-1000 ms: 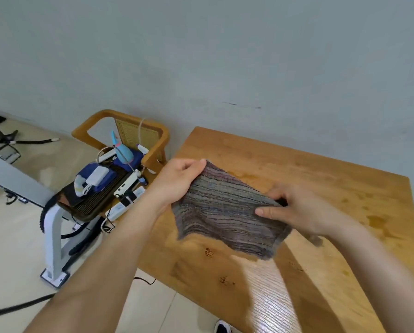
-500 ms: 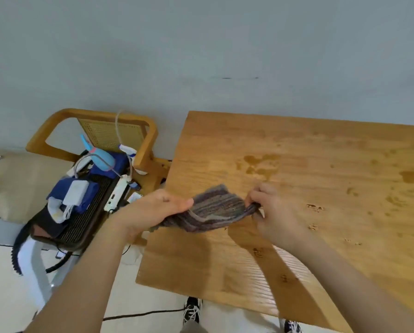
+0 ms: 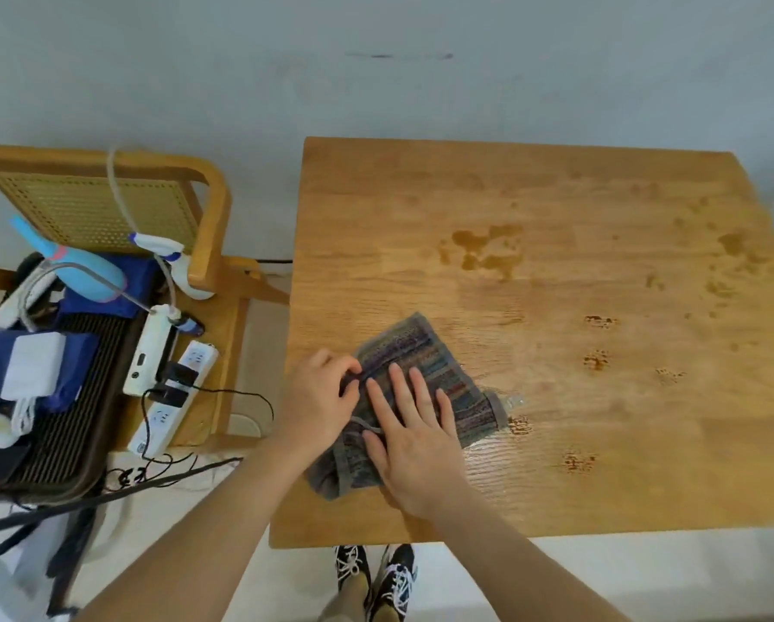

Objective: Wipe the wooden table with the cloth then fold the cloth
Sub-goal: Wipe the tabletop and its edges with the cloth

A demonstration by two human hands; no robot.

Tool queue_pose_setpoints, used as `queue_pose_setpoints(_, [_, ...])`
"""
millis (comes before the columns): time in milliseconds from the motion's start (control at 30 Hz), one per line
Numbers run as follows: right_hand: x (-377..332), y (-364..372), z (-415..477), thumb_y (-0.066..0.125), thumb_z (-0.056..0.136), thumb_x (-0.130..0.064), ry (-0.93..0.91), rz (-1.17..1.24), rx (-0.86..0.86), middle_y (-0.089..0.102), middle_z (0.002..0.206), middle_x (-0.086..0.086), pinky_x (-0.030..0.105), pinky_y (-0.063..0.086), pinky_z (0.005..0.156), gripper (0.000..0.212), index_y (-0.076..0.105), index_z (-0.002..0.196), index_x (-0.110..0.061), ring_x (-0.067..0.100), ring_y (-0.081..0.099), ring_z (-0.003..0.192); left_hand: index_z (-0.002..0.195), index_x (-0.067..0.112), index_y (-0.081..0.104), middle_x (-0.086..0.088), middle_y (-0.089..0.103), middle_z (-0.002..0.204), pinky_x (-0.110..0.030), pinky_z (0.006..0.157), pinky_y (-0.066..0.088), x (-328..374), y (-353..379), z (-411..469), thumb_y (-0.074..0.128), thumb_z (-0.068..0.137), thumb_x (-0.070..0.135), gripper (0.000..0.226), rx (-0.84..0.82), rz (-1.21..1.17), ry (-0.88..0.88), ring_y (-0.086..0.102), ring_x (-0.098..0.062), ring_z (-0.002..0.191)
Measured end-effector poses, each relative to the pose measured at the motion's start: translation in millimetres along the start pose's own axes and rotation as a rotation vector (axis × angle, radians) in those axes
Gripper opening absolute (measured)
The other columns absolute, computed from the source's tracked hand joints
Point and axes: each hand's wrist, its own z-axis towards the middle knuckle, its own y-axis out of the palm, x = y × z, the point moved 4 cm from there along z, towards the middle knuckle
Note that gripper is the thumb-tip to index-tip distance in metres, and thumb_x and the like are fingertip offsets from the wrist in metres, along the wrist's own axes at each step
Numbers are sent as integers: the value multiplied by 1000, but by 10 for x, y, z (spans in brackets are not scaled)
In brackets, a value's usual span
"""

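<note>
**Now the cloth lies on the wooden table under both your hands**

Right now the striped grey cloth sits folded over on itself near the table's front left corner. It is bunched at its near end and flatter toward the far end. Your right hand lies palm-down on top of it, with the fingers straight and slightly spread, pressing the fabric onto the wood. Your left hand is just beside it on the cloth's left edge. Its fingers are curled in, and the thumb and fingertips nip a fold of the fabric. A loose strip of hem shows in the gap between your hands.

Darker wet patches mark the wood beyond the cloth, and more blotches are scattered toward the right side. Small reddish-brown spots dot the surface to the right of the cloth. One of them sits just beside the cloth's right corner.

To the left of the table stands a wooden chair with a cane back, piled with gear, and a white power strip lies on it. Your shoes show below the table's front edge.
</note>
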Motion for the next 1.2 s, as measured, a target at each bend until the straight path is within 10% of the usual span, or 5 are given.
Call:
queue_pose_setpoints(300, [783, -510, 379, 18, 95, -64, 228, -111, -69, -10, 164, 3, 63, 12, 111, 63, -17, 145, -53, 31, -8, 150, 111, 15, 64, -4, 59, 115, -41, 87, 46, -45, -23, 552, 52, 93, 18, 22, 268, 181, 102, 53, -25, 105])
queue_pose_setpoints(533, [586, -256, 498, 8, 95, -68, 193, -74, 89, -17, 162, 8, 60, -6, 116, 63, -7, 151, -45, 27, -20, 148, 121, 22, 57, -2, 54, 127, -52, 93, 41, -132, 6, 616, 36, 93, 23, 35, 317, 287, 99, 49, -25, 119])
queue_pose_setpoints(833, [153, 86, 185, 21, 96, -67, -10, -101, 111, 7, 164, 0, 60, 5, 113, 59, 11, 151, -48, 27, 3, 151, 121, 19, 60, -3, 55, 131, -52, 96, 43, -145, -40, 663, 26, 83, 20, 52, 311, 183, 99, 47, -26, 123])
queue_pose_setpoints(1200, [76, -244, 1109, 13, 97, -62, 243, -51, 221, 3, 164, -5, 56, 2, 117, 59, 8, 153, -43, 21, -3, 151, 112, 12, 68, -2, 62, 127, -45, 100, 43, -227, -30, 660, 35, 89, 28, 44, 349, 3, 78, 53, -23, 120])
